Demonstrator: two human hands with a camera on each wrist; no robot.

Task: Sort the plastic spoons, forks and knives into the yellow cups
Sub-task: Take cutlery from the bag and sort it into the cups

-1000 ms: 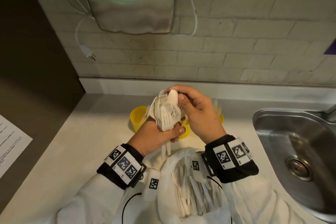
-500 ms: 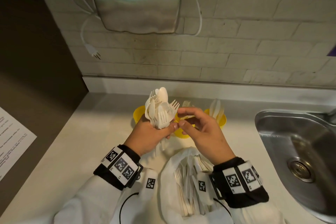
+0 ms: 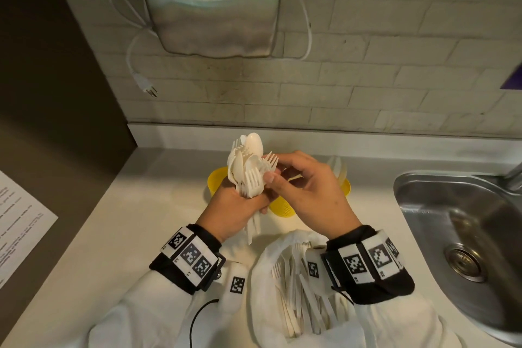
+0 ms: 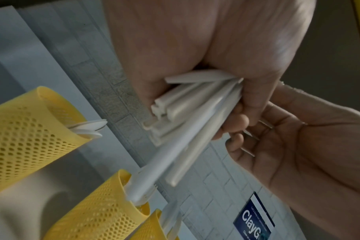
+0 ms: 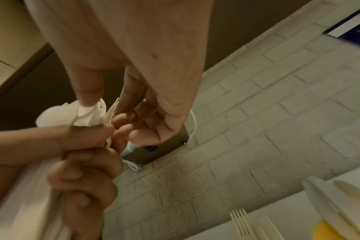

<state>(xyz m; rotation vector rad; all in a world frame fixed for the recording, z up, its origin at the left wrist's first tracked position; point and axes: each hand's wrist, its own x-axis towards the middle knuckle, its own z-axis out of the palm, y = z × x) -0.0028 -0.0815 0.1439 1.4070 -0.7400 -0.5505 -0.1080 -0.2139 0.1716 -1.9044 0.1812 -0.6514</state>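
My left hand grips an upright bundle of white plastic cutlery, mixed forks and spoons; its handles stick out below my fist. My right hand is at the bundle's right side, where thumb and forefinger pinch a fork's head; the right wrist view shows the same pinch. Behind the hands stand three yellow perforated cups: the left cup, the middle cup holding forks, and the right cup holding knives.
A white plastic bag with several more pieces of cutlery lies open on the counter in front of me. A steel sink is at the right. A hand dryer hangs on the tiled wall, and a paper sheet lies at the left.
My right hand left the bundle's top, dropped toward the middle cup, and has now come back up to pinch a fork at the bundle. My left hand kept its grip.
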